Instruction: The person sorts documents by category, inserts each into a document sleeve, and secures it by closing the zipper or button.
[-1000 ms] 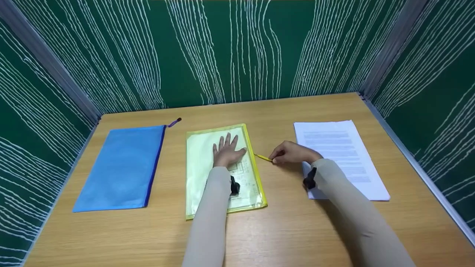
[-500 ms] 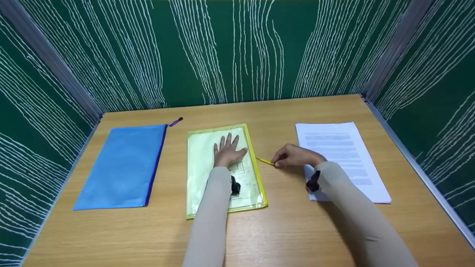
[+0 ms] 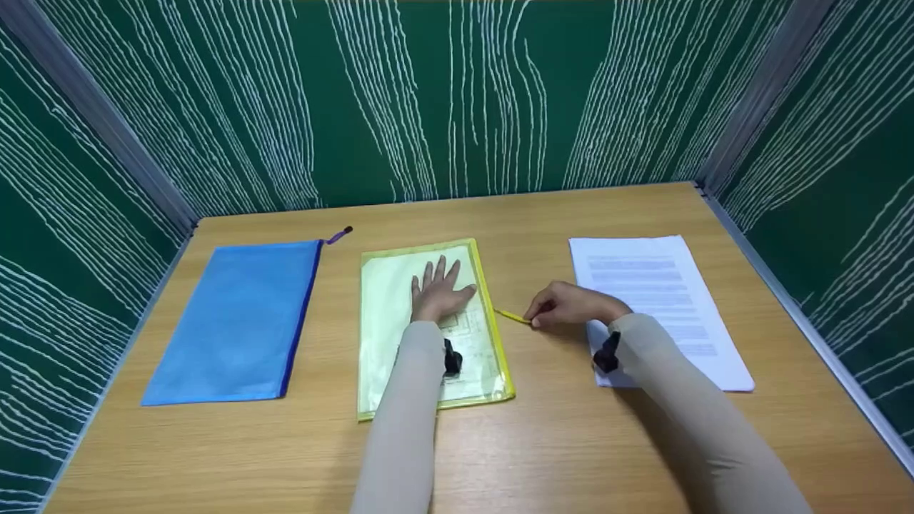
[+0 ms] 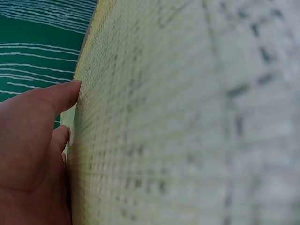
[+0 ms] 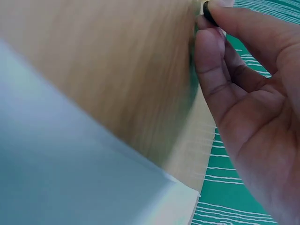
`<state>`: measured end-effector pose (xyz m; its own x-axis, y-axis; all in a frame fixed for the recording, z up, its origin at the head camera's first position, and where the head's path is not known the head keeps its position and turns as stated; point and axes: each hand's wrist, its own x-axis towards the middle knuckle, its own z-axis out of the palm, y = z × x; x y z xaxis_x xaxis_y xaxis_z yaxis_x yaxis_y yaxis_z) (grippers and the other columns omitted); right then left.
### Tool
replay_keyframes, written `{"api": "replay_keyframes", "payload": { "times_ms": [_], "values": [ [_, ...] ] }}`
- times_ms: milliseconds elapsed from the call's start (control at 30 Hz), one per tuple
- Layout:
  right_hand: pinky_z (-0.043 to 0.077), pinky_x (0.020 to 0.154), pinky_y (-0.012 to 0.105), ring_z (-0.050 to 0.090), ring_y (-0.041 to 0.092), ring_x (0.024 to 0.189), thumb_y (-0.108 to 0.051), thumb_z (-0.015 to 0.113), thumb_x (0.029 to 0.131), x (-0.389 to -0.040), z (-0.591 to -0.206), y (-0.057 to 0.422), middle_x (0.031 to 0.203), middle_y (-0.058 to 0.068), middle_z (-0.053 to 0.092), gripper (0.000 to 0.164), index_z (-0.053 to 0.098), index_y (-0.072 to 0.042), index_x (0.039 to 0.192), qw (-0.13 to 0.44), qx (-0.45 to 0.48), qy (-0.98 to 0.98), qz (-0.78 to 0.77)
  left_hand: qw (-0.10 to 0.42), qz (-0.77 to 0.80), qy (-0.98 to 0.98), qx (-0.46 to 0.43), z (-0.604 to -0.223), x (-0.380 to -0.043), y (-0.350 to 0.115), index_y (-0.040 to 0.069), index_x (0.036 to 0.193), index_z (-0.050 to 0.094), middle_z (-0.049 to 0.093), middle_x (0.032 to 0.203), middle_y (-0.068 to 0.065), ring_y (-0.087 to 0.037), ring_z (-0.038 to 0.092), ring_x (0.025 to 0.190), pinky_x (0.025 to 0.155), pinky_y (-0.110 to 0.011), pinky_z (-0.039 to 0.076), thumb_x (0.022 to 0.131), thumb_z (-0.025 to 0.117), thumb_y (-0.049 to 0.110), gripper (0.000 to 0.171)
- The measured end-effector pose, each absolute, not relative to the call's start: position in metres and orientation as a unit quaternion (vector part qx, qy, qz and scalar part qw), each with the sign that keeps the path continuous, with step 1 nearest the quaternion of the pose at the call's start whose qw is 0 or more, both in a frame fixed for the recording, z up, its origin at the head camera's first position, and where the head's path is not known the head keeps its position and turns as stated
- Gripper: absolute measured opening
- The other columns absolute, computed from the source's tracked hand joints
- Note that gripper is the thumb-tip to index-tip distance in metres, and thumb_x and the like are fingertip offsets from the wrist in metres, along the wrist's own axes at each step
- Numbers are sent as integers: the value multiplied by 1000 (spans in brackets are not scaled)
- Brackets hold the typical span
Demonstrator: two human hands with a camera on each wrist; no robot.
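Note:
A yellow mesh zip pouch (image 3: 385,343) lies in the middle of the table, with printed paper showing through its cover. My left hand (image 3: 437,294) rests on it, fingers spread. In the left wrist view, that hand (image 4: 35,140) lies against the mesh surface. The yellow pull strap (image 3: 511,315) sticks out from the pouch's right edge. Its outer end is pinched between the thumb and fingers of my right hand (image 3: 568,303). In the right wrist view, the strap's black tip (image 5: 208,14) shows at the fingertips of my right hand (image 5: 258,98).
To the left lies a blue zip pouch (image 3: 232,325) with a purple pull strap (image 3: 337,236) at its far corner. A stack of printed paper (image 3: 643,268) lies at the right, partly under my right forearm. Green walls with white lines enclose the wooden table (image 3: 500,457).
My right hand and the yellow pull strap have moved slightly toward the near side along the pouch's right edge. The left hand has stayed in place on the pouch.

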<state>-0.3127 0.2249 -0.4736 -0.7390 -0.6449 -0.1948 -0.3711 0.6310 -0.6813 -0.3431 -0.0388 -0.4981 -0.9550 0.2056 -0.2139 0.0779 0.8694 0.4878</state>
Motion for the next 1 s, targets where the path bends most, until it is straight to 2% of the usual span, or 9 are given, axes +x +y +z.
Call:
{"api": "replay_keyframes", "payload": {
  "times_ms": [367,600,1000],
  "values": [
    [50,75,22,61,10,82,-15,69,89,-303,-470,228,97,3,72,16,75,-12,103,249,-279,875,-307,131,248,957,74,-496,-342,-38,29,155,16,-1,164,2,-24,-9,150,118,-51,-8,95,41,56,70],
    [49,73,20,62,11,81,-11,68,88,-297,-472,226,97,9,72,16,74,-6,102,254,-299,862,-322,129,250,957,74,-500,-344,-40,29,155,16,-1,163,2,-24,-9,150,118,-51,-9,95,41,56,70],
    [50,72,16,62,4,81,-11,69,88,-291,-473,230,97,10,73,16,75,-5,101,268,-320,846,-331,136,258,954,75,-499,-344,-41,28,155,16,-3,163,2,-23,-10,150,118,-51,-10,95,41,55,70]
  ]
}}
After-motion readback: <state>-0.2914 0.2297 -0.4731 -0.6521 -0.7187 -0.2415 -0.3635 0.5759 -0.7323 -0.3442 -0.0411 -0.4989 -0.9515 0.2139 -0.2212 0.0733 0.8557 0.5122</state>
